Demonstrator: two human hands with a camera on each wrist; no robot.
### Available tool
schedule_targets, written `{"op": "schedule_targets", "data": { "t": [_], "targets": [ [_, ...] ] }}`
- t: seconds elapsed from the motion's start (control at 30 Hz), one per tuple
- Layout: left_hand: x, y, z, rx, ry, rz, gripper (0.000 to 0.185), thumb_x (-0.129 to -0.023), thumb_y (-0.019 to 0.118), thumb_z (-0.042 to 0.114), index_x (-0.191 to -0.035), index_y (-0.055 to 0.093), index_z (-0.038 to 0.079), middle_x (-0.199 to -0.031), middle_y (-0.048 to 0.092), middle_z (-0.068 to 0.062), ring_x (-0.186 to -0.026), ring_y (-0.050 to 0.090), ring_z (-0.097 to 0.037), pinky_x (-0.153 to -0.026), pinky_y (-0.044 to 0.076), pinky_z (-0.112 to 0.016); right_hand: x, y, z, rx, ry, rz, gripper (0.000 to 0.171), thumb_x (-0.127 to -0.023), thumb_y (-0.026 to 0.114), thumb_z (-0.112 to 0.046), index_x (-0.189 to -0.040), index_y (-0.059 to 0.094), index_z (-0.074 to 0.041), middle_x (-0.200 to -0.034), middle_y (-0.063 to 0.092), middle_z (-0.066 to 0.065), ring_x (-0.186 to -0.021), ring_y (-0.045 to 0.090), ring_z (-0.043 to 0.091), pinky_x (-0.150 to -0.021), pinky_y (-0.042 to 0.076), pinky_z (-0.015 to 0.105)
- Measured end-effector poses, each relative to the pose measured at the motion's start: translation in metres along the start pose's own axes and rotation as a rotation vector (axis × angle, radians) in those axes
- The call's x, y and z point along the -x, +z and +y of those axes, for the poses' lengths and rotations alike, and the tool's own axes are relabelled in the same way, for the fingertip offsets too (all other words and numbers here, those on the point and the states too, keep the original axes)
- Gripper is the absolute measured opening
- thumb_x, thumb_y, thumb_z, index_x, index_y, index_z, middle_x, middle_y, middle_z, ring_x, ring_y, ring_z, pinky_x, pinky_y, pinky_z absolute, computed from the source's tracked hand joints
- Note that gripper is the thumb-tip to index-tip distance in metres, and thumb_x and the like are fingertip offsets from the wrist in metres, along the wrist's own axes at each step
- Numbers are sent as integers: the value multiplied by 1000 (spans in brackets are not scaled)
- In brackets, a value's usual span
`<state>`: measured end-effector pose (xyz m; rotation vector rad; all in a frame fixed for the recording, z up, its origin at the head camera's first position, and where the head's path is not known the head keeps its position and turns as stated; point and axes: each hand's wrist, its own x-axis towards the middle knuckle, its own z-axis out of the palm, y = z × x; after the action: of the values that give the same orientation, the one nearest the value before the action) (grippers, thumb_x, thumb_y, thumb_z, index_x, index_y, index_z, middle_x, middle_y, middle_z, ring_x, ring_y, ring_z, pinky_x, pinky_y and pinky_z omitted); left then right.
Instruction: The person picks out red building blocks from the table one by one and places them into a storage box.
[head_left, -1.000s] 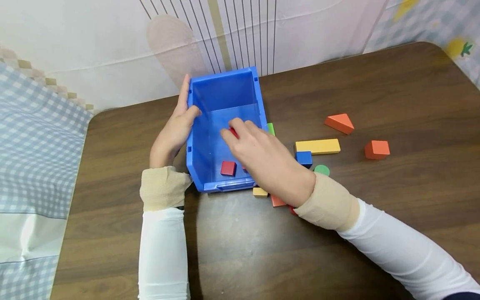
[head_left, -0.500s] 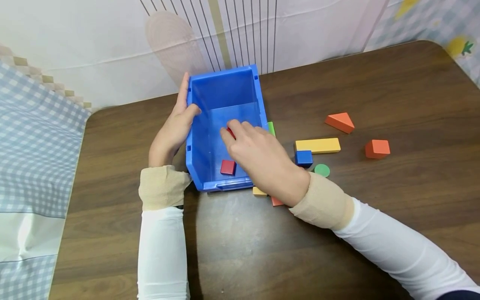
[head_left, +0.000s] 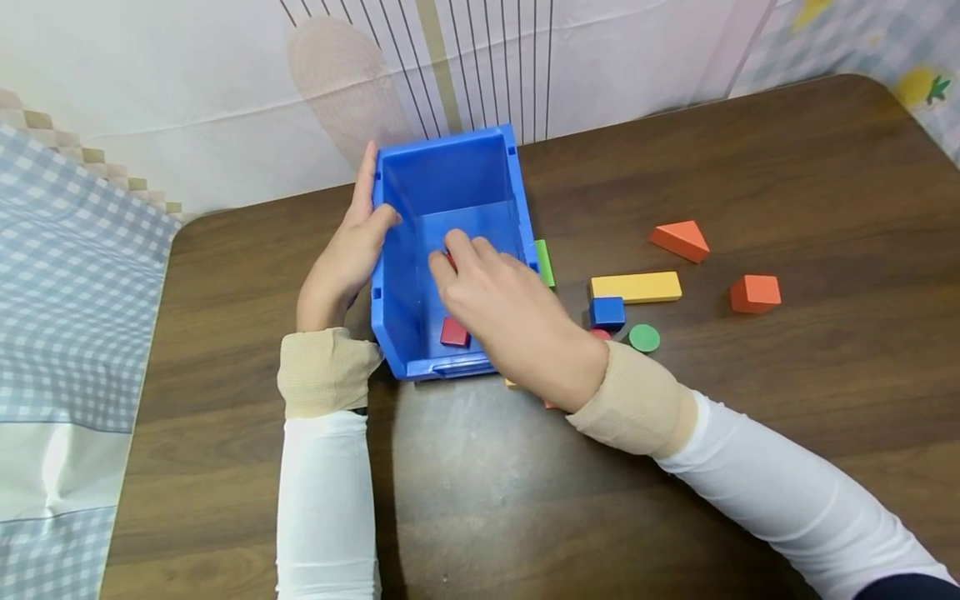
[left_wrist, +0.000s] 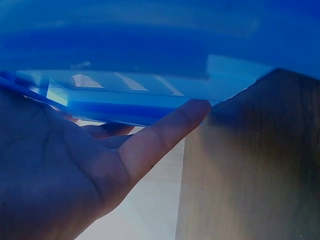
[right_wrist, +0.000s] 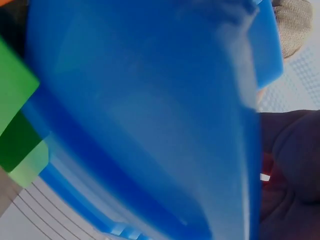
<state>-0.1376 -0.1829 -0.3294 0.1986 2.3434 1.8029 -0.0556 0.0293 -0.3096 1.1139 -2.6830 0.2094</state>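
A blue plastic bin (head_left: pixel 450 175) stands near the table's back edge. My left hand (head_left: pixel 348 258) grips its left wall, thumb hooked over the rim and fingers along the outside; in the left wrist view the hand (left_wrist: pixel 85 165) lies against that wall. Down inside the bin, my right hand (head_left: pixel 517 321) pinches a red block (head_left: pixel 451 261), mostly covered by the fingers. Another red block (head_left: pixel 454 332) lies on the bin floor by the front wall. From the right wrist, the bin's outer wall (right_wrist: pixel 140 100) hides most of the right hand (right_wrist: pixel 295 160).
Right of the bin lie a green block (head_left: pixel 544 263), a yellow bar (head_left: pixel 636 287), a blue cube (head_left: pixel 607 312), a green round block (head_left: pixel 644 337), an orange triangular block (head_left: pixel 681 241) and an orange-red cube (head_left: pixel 755 294). My right forearm partly covers other blocks by the bin's front corner.
The right hand has shifted slightly left and farther into the bin with its red block. The left hand keeps its grip on the bin wall.
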Motion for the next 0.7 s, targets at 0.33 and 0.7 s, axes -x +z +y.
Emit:
{"op": "schedule_targets", "data": {
  "t": [0.33, 0.7],
  "targets": [
    [-3, 1, 2, 28, 22, -6, 89, -96, 36, 8, -170, -6, 32, -177, -1, 10, -161, 14, -19, -126, 24, -53, -1, 4, -8, -85, -10, 12, 43, -94, 76, -5, -134, 63, 5, -113, 60, 19, -92, 59, 25, -70, 62, 30],
    [-2, 0, 0, 18, 18, -4, 89, -96, 36, 7, -171, -5, 32, -177, -1, 9, -161, 13, -18, -127, 23, -52, -2, 19, -12, -174, 2, -91, 47, -96, 76, -13, -138, 62, 1, -114, 60, 17, -95, 60, 25, -68, 63, 34]
  ]
}}
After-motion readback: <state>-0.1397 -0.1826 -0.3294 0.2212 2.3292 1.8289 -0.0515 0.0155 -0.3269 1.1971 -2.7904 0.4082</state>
